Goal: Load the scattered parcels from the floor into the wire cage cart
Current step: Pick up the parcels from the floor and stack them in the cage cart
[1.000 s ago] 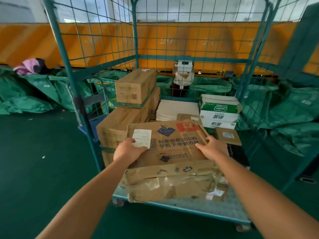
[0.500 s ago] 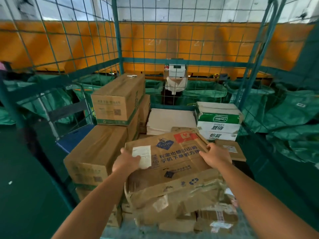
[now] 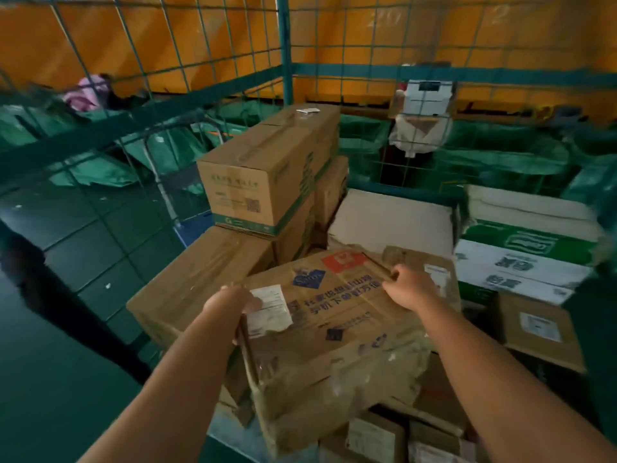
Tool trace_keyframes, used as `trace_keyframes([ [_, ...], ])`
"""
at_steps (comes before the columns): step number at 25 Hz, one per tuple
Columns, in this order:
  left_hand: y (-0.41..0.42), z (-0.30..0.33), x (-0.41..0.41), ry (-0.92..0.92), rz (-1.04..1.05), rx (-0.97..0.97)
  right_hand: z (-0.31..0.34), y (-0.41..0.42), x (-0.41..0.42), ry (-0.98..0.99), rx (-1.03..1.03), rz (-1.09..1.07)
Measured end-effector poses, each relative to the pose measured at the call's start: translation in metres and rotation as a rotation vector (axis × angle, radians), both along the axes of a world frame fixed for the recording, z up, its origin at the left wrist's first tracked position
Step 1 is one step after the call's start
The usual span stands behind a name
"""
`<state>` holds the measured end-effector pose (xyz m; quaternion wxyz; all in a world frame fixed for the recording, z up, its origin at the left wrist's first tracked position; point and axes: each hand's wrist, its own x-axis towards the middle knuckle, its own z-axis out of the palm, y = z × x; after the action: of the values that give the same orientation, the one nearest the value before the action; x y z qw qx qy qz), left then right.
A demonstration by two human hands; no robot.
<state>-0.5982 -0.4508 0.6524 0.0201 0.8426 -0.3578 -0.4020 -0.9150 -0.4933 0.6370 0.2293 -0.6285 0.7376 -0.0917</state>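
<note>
You are holding a battered brown cardboard parcel with blue print and a white label (image 3: 334,315) tilted inside the green wire cage cart (image 3: 287,78), your left hand (image 3: 230,300) gripping its near-left corner and your right hand (image 3: 409,287) clutching its far edge, above smaller parcels.

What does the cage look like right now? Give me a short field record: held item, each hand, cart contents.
held item: battered brown carton with blue print and a white label, over the cart's front
left hand: grips the carton's left edge near the label
right hand: grips its far right edge
cart: green wire cage
left stack: brown boxes, stacked
rear middle: flat white parcel
right: green-and-white cartons
</note>
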Motion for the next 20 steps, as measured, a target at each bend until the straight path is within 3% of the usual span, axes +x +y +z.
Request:
trace_keyframes([
  [4, -0.009, 0.011, -0.007, 0.147, 0.055, 0.133, -0.002, -0.037, -0.001, -0.050, 0.058, 0.032],
  [9, -0.012, -0.006, -0.014, 0.380, 0.281, 0.194, -0.023, -0.050, 0.006, -0.134, 0.201, 0.030],
  [16, -0.013, -0.051, -0.046, 0.380, 0.272, 0.215, -0.079, -0.045, 0.020, 0.085, 0.242, 0.069],
  [20, -0.027, -0.073, -0.047, 0.400, 0.275, 0.289, -0.128, -0.029, 0.041, 0.086, 0.470, 0.166],
])
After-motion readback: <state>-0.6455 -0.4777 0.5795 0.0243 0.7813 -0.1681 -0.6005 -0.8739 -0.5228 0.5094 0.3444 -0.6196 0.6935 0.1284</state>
